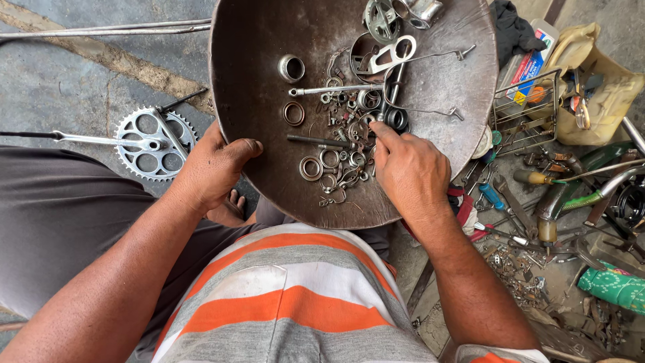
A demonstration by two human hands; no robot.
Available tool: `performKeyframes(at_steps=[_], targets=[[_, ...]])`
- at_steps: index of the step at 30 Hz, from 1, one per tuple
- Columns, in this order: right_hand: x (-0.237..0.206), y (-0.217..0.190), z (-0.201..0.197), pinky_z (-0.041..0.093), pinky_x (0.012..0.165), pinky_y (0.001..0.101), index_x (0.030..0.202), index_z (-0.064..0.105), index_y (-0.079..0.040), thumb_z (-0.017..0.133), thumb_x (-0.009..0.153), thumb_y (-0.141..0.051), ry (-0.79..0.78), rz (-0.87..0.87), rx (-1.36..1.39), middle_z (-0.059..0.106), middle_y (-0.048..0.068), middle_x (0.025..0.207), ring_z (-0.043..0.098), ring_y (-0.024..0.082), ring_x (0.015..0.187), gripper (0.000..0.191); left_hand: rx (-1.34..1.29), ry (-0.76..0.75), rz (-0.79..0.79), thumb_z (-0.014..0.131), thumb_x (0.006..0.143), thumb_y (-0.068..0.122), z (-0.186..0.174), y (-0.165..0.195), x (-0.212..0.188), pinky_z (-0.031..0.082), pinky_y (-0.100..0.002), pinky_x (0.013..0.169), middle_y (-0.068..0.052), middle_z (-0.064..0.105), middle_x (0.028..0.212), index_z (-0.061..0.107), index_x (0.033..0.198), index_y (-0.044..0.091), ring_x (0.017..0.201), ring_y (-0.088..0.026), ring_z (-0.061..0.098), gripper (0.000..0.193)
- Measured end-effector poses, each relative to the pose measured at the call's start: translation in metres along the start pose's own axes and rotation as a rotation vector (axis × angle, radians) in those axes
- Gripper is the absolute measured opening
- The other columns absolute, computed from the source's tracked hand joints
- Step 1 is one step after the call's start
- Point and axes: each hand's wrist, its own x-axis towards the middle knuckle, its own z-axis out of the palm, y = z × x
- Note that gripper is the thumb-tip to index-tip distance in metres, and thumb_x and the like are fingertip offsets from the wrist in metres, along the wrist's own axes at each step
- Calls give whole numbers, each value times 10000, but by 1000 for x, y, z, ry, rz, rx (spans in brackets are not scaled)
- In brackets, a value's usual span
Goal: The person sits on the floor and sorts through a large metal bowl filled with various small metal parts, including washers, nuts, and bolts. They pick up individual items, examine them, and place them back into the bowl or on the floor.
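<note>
Grey, stained concrete lies under everything we see from the head camera, with a toothed chainring and crank (153,141) flat on it at the left and a litter of tools (531,222) spread at the right beside a wire basket (524,111) and a tan bag (594,87). Between our knees sits a wide, dark metal pan (255,87), and our left hand (213,165) clamps its near-left rim, thumb hooked over the edge into the pan and fingers hidden beneath it. Our right hand (406,168) rests inside the pan with the forefinger stretched out and the other fingers curled loosely; its tip presses into the heap of small rings and washers (336,161), touching parts but, as far as we can tell, pinching nothing. We judge the step in hand to be sorting through this hardware, steadying the pan while one finger rakes the pieces. A next move would call for a fine pinch of thumb and forefinger, since the rings lie flat, overlap and tangle with thin wire spokes (430,57). A long spanner (336,89) and a dark bolt (316,140) lie across the pile, and a lone bearing cup (291,68) stands apart at the upper left. Larger parts at the far rim are cut off by the frame, the right thumb is hidden behind the hand, and the smallest pieces are too tangled to name.
</note>
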Motion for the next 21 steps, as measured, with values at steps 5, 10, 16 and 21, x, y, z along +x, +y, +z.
performKeyframes(at_steps=[5, 10, 16, 21], targets=[[5, 8, 2, 539, 591, 465, 1242, 768, -211, 744, 920, -201, 14, 3, -62, 645, 102, 722, 664, 321, 663, 323, 9, 6, 4, 602, 865, 84, -1, 0, 0, 476, -365, 1031, -147, 690, 1220, 563, 1326, 18, 1126, -232, 637, 467], [14, 25, 1, 543, 628, 470, 1238, 777, -243, 735, 918, -171, 90, -44, -155, 640, 96, 751, 666, 328, 704, 330, 22, -9, 10, 607, 875, 96, -2, -1, 1, 485, -356, 1019, -146, 693, 1208, 566, 1329, 8, 1112, -230, 642, 464], [24, 31, 0, 535, 642, 482, 1230, 785, -247, 715, 927, -145, 74, -13, -126, 630, 102, 732, 663, 348, 705, 328, -14, -9, 36, 605, 862, 79, -3, -4, 2, 487, -342, 1001, -127, 694, 1199, 577, 1315, 6, 1094, -218, 636, 460], [26, 23, 0, 529, 635, 480, 1195, 783, -201, 744, 949, -232, 101, 8, -67, 647, 101, 751, 667, 348, 706, 251, -70, -16, 11, 612, 873, 66, -4, -6, 4, 495, -351, 1008, -138, 691, 1191, 568, 1312, 2, 1095, -224, 645, 446]])
